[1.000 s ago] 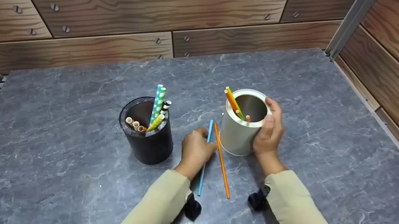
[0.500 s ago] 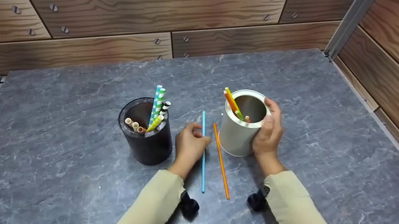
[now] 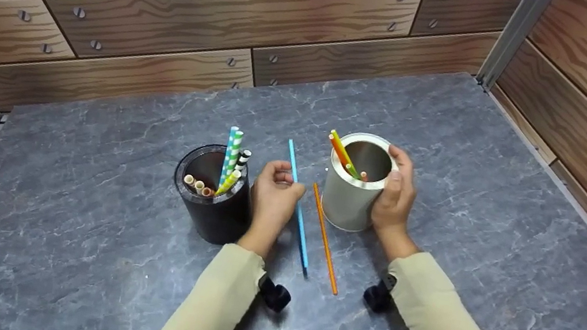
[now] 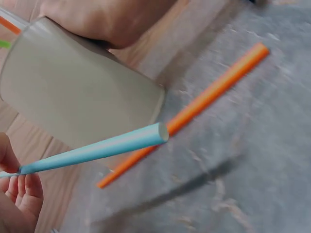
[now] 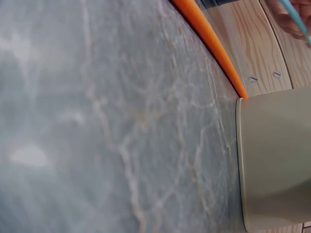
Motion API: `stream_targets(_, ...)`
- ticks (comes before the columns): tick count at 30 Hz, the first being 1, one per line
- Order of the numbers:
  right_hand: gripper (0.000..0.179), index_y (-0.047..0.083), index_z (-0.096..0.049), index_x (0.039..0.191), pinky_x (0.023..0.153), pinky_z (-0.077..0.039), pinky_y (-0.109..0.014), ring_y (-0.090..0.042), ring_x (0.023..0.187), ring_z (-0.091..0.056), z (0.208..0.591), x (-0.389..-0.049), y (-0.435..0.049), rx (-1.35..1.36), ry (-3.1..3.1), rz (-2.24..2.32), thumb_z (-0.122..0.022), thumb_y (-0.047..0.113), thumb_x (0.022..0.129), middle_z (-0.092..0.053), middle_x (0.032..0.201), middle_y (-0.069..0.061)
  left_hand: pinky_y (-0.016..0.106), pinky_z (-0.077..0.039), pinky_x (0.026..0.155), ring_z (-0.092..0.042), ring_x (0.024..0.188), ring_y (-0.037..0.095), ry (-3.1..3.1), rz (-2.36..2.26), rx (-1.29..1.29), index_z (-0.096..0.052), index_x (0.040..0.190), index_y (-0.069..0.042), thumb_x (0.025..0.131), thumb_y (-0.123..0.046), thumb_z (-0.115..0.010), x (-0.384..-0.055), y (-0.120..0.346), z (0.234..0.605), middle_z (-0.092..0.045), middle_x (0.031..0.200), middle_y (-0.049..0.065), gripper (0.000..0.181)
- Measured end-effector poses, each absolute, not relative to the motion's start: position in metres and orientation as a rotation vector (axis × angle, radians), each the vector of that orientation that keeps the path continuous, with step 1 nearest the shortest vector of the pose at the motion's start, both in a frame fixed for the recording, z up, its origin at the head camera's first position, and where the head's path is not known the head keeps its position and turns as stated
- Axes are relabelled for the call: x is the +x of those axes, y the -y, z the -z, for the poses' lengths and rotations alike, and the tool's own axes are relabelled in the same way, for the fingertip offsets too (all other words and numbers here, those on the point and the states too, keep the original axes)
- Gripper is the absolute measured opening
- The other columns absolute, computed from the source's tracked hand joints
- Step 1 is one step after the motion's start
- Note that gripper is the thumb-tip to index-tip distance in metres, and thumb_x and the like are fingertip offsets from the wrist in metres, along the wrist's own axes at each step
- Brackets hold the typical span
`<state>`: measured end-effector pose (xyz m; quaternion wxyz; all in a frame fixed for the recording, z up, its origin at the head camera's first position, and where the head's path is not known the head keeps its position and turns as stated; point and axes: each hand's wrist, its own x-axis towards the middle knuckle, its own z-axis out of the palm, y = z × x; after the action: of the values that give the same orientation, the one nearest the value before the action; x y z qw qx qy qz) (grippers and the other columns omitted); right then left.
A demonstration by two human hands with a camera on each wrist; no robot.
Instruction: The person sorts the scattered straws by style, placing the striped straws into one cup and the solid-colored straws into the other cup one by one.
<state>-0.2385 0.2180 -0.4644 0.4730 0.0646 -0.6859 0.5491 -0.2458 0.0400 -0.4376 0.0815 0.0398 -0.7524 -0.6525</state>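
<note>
My left hand pinches a light blue straw between thumb and fingers, and the straw slants above the table. In the left wrist view the blue straw casts a separate shadow on the surface. My right hand grips the right side of a white can, its fingers up at the rim. Several straws, orange and yellow-green among them, lean in the can. An orange straw lies on the table between the left hand and the can.
A black can stands just left of the left hand, with striped, yellow and pale straws in it. Grey marbled tabletop surrounds everything. Wood-patterned walls enclose the back and sides.
My left hand has moved left and away from me with the blue straw, which has risen off the table and tilted. The right hand and white can stay put.
</note>
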Motion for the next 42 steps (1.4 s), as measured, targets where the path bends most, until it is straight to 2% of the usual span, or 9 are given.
stream_targets(9, 0.053, -0.016, -0.05, 0.117, 0.101, -0.035, -0.025, -0.013, 0.114, -0.05, 0.464, -0.238, -0.218, 0.148, 1.683, -1.328, -0.03, 0.023, 0.088, -0.054, 0.118, -0.029, 0.021, -0.048, 0.065, -0.055, 0.068, 0.012, 2.081, 2.044, 0.034, -0.061, 0.099, -0.001, 0.064, 0.005, -0.057, -0.247, -0.043, 0.41, -0.059, 0.078, 0.008, 0.035)
stream_targets(24, 0.055, -0.017, -0.05, 0.118, 0.101, -0.034, -0.023, -0.01, 0.114, -0.049, 0.465, -0.239, -0.218, 0.142, 1.677, -1.353, -0.03, 0.026, 0.088, -0.053, 0.119, -0.03, 0.02, -0.047, 0.062, -0.053, 0.066, 0.017, 1.747, 2.07, -0.216, -0.057, 0.095, 0.005, 0.065, 0.009, -0.052, -0.239, -0.046, 0.371, -0.055, 0.076, 0.006, 0.031)
stream_targets(32, 0.055, -0.017, -0.05, 0.117, 0.102, -0.032, -0.025, -0.011, 0.116, -0.048, 0.465, -0.239, -0.218, 0.143, 1.675, -1.355, -0.031, 0.025, 0.088, -0.053, 0.118, -0.031, 0.02, -0.046, 0.057, -0.052, 0.07, 0.014, 1.591, 2.113, -0.302, -0.051, 0.098, 0.004, 0.07, 0.013, -0.05, -0.233, -0.046, 0.356, -0.051, 0.08, 0.005, 0.029)
stream_targets(38, 0.056, -0.017, -0.05, 0.117, 0.103, -0.032, -0.025, -0.011, 0.115, -0.048, 0.465, -0.24, -0.218, 0.143, 1.68, -1.355, -0.031, 0.028, 0.088, -0.053, 0.118, -0.031, 0.022, -0.048, 0.061, -0.052, 0.073, 0.016, 1.463, 2.115, -0.357, -0.047, 0.099, 0.006, 0.072, 0.014, -0.05, -0.229, -0.046, 0.347, -0.05, 0.082, 0.004, 0.028)
stream_targets(42, 0.056, -0.017, -0.05, 0.117, 0.103, -0.032, -0.026, -0.011, 0.115, -0.048, 0.466, -0.24, -0.218, 0.138, 1.676, -1.355, -0.031, 0.027, 0.088, -0.053, 0.118, -0.031, 0.024, -0.05, 0.067, -0.053, 0.08, 0.018, 1.417, 2.095, -0.384, -0.044, 0.104, 0.007, 0.078, 0.013, -0.051, -0.227, -0.047, 0.343, -0.05, 0.087, 0.003, 0.028)
